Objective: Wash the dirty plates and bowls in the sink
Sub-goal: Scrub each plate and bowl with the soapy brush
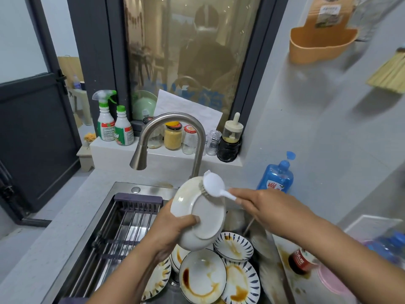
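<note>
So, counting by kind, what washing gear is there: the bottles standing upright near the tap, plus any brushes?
Green-capped white bottles: 2
Blue bottle: 1
White brush, gripped by the right hand: 1
Total: 4

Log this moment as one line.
left hand: holds plate | right hand: brush on plate underside | sink: stained dishes piled

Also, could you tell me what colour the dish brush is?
The dish brush is white; the head view shows it best.
</note>
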A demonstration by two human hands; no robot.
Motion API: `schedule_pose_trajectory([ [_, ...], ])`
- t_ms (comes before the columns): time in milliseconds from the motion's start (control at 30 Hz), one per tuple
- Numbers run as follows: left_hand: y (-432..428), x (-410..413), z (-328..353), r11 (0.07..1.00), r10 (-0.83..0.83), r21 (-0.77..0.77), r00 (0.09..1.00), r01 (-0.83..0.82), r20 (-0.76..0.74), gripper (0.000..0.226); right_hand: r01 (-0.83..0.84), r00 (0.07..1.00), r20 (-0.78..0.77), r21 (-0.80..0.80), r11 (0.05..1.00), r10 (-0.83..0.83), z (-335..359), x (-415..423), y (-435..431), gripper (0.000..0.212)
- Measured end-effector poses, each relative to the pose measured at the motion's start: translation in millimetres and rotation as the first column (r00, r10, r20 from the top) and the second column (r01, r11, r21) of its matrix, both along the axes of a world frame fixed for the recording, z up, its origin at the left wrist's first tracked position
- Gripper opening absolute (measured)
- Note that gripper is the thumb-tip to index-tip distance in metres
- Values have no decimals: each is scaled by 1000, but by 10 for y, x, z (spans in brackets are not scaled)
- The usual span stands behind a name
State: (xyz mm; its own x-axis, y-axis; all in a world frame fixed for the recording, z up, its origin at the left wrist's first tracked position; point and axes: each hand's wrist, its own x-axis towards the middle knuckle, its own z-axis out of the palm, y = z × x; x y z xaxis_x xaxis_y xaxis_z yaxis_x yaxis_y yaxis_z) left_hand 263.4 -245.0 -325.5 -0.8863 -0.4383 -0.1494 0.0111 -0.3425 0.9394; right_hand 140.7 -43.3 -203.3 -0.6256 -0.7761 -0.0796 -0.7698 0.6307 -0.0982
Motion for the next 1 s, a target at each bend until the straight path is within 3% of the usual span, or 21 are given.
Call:
schedule_pose_trajectory([
  [167, -81, 55, 11, 982, 25, 191, 992, 0, -126, 67, 144, 929, 359, -139, 980, -86, -73, -247, 260, 30],
  [300, -48, 81, 12, 956, 1, 289, 983, 53, -182, 69, 385, 811, 573, -373, 844, -117, -82, -136, 245, 24],
  [467, 159, 78, 66, 909, -85, 373, 960, 184, -266, 64, 420, 777, 629, -478, 771, -34, -149, -55, -1, 63],
  [600, 127, 132, 118, 936, -141, 291, 967, 200, -212, 66, 341, 796, 604, -492, 801, 32, -138, -72, -28, 71],
  [700, -39, 148, 283, 974, -227, -13, 971, 227, -78, 64, 227, 834, 548, -438, 870, 58, -84, -101, -36, 79],
  [800, -118, 36, 452, 888, -315, -337, 948, 312, 47, 53, 88, 911, 406, -372, 924, 76, -15, -73, -129, 84],
  [900, -83, -53, 463, 859, -302, -412, 951, 304, 71, 47, -80, 973, 185, -277, 958, 135, 91, -33, -204, 80],
  [1000, -96, -47, 385, 884, -114, -443, 988, 147, 100, 37, -140, 988, -82, -123, 982, 131, 363, -22, -115, 56],
])
